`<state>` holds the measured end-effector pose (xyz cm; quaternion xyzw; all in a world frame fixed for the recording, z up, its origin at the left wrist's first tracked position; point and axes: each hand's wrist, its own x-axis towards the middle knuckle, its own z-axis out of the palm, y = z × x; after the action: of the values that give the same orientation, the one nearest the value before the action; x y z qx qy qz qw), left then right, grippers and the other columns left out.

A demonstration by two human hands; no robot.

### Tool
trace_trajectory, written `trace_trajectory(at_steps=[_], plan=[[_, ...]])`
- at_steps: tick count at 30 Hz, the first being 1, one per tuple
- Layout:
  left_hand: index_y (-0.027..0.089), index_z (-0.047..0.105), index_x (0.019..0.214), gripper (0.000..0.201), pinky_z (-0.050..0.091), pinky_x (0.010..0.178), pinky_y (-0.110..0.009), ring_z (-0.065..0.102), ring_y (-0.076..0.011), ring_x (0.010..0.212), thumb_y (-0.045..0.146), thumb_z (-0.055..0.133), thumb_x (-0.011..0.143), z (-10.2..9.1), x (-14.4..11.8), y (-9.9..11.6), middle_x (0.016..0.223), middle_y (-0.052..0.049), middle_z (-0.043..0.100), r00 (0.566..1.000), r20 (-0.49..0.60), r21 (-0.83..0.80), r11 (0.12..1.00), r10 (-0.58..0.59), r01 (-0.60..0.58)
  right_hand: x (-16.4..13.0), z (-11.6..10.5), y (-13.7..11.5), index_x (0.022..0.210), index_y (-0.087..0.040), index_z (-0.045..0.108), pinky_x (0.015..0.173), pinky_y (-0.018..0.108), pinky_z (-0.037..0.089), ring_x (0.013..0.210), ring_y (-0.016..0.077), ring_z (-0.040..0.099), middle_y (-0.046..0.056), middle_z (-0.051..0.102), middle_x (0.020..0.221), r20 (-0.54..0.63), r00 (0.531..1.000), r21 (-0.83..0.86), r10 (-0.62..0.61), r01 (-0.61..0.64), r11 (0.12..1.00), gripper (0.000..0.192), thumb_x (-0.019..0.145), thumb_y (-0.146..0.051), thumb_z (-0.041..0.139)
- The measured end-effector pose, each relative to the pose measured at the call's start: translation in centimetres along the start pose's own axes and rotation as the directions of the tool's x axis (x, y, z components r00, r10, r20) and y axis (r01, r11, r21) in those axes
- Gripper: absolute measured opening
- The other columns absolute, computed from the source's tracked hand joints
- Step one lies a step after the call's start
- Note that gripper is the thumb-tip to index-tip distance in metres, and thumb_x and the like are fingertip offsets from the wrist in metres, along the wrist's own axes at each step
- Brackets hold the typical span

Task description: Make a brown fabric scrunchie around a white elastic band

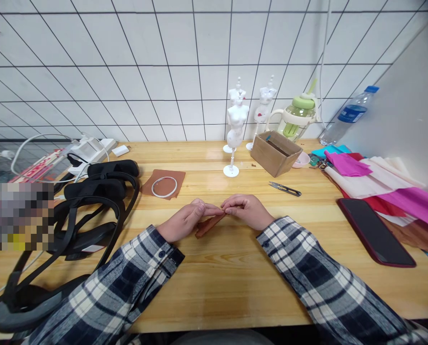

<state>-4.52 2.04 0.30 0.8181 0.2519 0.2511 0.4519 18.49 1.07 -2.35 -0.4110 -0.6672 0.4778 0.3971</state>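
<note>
My left hand (185,220) and my right hand (246,210) meet at the middle of the wooden table (235,278), fingertips pinched together on a small brown piece of fabric (208,224). The fabric hangs down between the hands and touches the tabletop. Both sleeves are dark plaid. Behind my left hand lies another brown fabric piece (163,183) with a white ring (164,187) on it. Small thread snips (285,189) lie behind my right hand.
Two white miniature dress forms (235,129) (263,110) stand at the back by a cardboard box (275,153). Black headsets with straps (88,206) fill the left. A dark phone (375,230), pink and cream tissue sheets (379,182), a green jug (298,117) and a water bottle (350,115) sit right.
</note>
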Motion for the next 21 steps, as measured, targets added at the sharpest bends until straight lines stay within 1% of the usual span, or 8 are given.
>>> trace_trajectory(at_steps=[5,7,9,11,14,16,18,21], plan=[[0.022,0.066,0.119,0.054,0.038,0.101,-0.036,0.057,-0.0216,0.112,0.046,0.022,0.099,-0.3,-0.1,-0.2,0.124,-0.007,0.063,0.998,0.022,0.019,0.998,-0.063,0.063,-0.1,0.0,0.1,0.088,-0.018,0.073,0.074,0.03,0.051,0.078,0.0153,0.064,0.005,0.071,0.088,0.03,0.999,0.024,0.024,-0.025,0.999,0.022,0.082,-0.035,0.061],[0.021,0.067,0.118,0.055,0.037,0.103,-0.035,0.056,-0.0217,0.114,0.046,0.021,0.099,-0.3,-0.1,-0.1,0.125,-0.007,0.063,0.995,0.025,-0.015,0.995,-0.095,0.095,-0.2,0.0,0.1,0.097,-0.018,0.07,0.072,0.029,0.052,0.075,0.0139,0.063,0.005,0.07,0.09,-0.007,0.998,0.059,0.055,-0.054,0.997,0.023,0.083,-0.033,0.059],[0.021,0.068,0.116,0.058,0.034,0.106,-0.035,0.055,-0.022,0.117,0.047,0.02,0.099,-0.1,0.0,0.1,0.124,-0.006,0.064,0.99,0.029,-0.083,0.987,-0.136,0.138,-0.3,0.0,0.0,0.11,-0.02,0.065,0.07,0.027,0.052,0.074,0.0121,0.062,0.006,0.069,0.098,-0.076,0.995,0.069,0.066,-0.061,0.996,0.03,0.083,-0.027,0.057],[0.02,0.07,0.113,0.061,0.032,0.109,-0.036,0.053,-0.0228,0.119,0.049,0.018,0.098,0.1,0.0,0.3,0.122,-0.005,0.066,0.98,0.034,-0.198,0.96,-0.194,0.197,-0.4,0.1,-0.4,0.119,-0.023,0.059,0.067,0.026,0.052,0.076,0.0114,0.061,0.006,0.065,0.107,-0.13,0.991,0.002,0.007,-0.007,1.0,0.038,0.081,-0.018,0.053],[0.017,0.072,0.106,0.066,0.032,0.108,-0.039,0.055,-0.0251,0.118,0.053,0.017,0.097,0.5,0.0,0.2,0.116,-0.008,0.068,0.963,0.05,-0.438,0.86,-0.267,0.261,-0.7,0.4,-1.1,0.112,-0.024,0.06,0.07,0.027,0.053,0.093,0.015,0.059,0.007,0.059,0.116,-0.104,0.975,-0.153,-0.198,0.181,0.971,0.039,0.077,-0.009,0.052],[0.014,0.073,0.103,0.068,0.035,0.104,-0.04,0.057,-0.0267,0.114,0.056,0.019,0.096,0.5,0.0,0.0,0.113,-0.011,0.07,0.951,0.057,-0.576,0.768,-0.303,0.279,-0.8,0.7,-1.5,0.106,-0.023,0.059,0.076,0.03,0.054,0.106,0.018,0.055,0.007,0.057,0.119,-0.059,0.952,-0.195,-0.301,0.284,0.939,0.035,0.076,-0.007,0.054],[0.012,0.073,0.103,0.07,0.037,0.101,-0.042,0.059,-0.0277,0.111,0.058,0.02,0.095,0.5,0.0,-0.2,0.112,-0.013,0.07,0.941,0.07,-0.664,0.688,-0.331,0.292,-1.0,1.1,-1.8,0.101,-0.022,0.059,0.078,0.031,0.054,0.109,0.0192,0.054,0.008,0.057,0.118,-0.034,0.942,-0.207,-0.334,0.321,0.924,0.028,0.076,-0.01,0.059],[0.011,0.073,0.101,0.069,0.037,0.101,-0.042,0.058,-0.0279,0.112,0.058,0.023,0.095,0.3,0.0,-0.4,0.109,-0.014,0.071,0.945,0.072,-0.708,0.651,-0.32,0.275,-0.9,1.2,-2.0,0.091,-0.021,0.063,0.076,0.03,0.054,0.098,0.0176,0.059,0.007,0.063,0.105,-0.031,0.948,-0.203,-0.318,0.306,0.93,0.012,0.079,-0.02,0.064]])
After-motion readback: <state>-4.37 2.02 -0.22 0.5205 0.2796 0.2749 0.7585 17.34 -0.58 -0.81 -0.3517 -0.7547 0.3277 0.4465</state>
